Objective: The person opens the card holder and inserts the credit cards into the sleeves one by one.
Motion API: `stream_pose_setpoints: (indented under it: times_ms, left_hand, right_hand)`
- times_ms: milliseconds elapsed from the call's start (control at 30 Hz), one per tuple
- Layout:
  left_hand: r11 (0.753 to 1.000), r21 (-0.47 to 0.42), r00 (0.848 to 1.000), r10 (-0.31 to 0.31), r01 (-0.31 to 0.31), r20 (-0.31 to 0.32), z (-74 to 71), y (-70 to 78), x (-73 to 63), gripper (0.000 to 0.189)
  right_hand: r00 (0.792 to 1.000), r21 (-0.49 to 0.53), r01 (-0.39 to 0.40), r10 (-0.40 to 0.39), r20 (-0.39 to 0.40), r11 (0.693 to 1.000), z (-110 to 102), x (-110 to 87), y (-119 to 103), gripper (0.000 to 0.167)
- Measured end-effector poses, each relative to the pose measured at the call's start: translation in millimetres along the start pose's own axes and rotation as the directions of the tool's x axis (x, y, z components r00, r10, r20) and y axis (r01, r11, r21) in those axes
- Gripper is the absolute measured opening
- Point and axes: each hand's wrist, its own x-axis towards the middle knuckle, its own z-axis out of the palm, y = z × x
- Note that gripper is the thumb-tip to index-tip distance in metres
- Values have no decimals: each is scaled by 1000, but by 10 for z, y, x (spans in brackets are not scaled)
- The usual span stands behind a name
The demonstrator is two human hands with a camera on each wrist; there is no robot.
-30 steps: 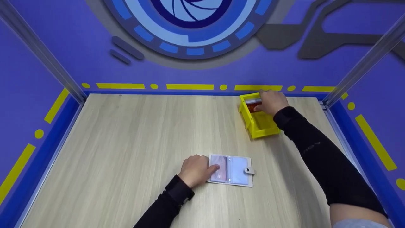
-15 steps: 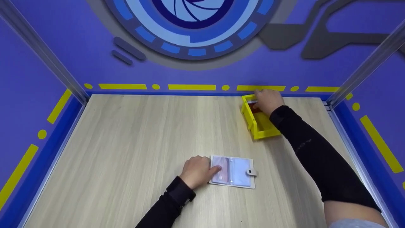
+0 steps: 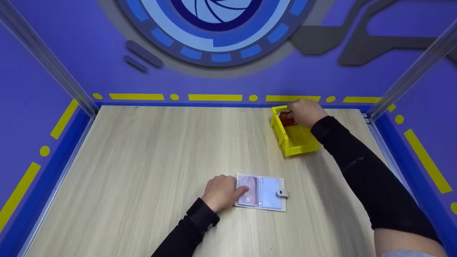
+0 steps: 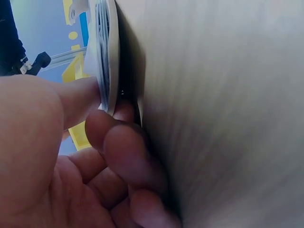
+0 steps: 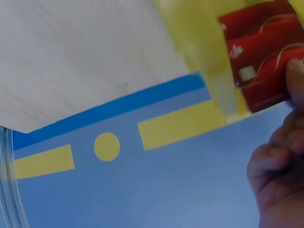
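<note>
An open card holder [image 3: 270,193] with clear sleeves lies on the table, its snap strap to the right. My left hand [image 3: 220,192] grips its left edge, thumb on the sleeve and fingers curled under the cover [image 4: 113,57], as the left wrist view shows. A pinkish card [image 3: 251,200] shows in the left sleeve. At the back right, my right hand [image 3: 307,113] reaches over the rim of a yellow bin [image 3: 302,150]. Its thumb presses on a red bank card [image 5: 266,85] with a chip, pinching it; the fingertips behind are partly hidden. More red card surface overlaps behind it.
The bin stands near the blue back wall [image 3: 214,84] on the wooden table [image 3: 160,153]. Side walls with metal corner posts [image 3: 410,71] bound the table left and right.
The red card in the bin now shows higher and more fully beside my right thumb, where a white strip showed above it before. My left hand and the card holder stay put.
</note>
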Motion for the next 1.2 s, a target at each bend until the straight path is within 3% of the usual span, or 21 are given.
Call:
stream_pose_setpoints:
  times_ms: [133,267,500,600,767,1000,1100,1200]
  left_hand:
    - [1000,-9,1000,-7,7,0,12,-9,-10,56]
    - [1000,-15,1000,-9,10,9,23,-16,-16,56]
    - [1000,-21,1000,-20,20,11,24,-25,-9,55]
    - [1000,-21,1000,-21,21,8,24,-29,-6,55]
    - [1000,-16,1000,-13,13,-5,20,-37,-17,56]
    - [1000,-14,1000,-12,12,5,7,-30,-23,52]
    - [1000,-6,1000,-3,3,7,1,-23,-25,51]
    - [1000,-5,1000,2,-2,6,-14,-12,-21,51]
  right_hand:
    - [999,116,-14,10,30,993,-90,-82,17,19]
    - [995,276,-95,85,48,956,-164,-235,-11,24]
    - [989,537,-147,139,56,830,-185,-645,-319,29]
    - [984,628,-175,121,128,758,-137,-879,-562,26]
    - [965,715,-212,26,262,666,65,-1239,-979,21]
    - [910,745,-261,-102,402,614,339,-1470,-1319,24]
    - [887,734,-290,-115,447,614,409,-1522,-1367,32]
    - [882,712,-301,-98,461,635,482,-1556,-1404,36]
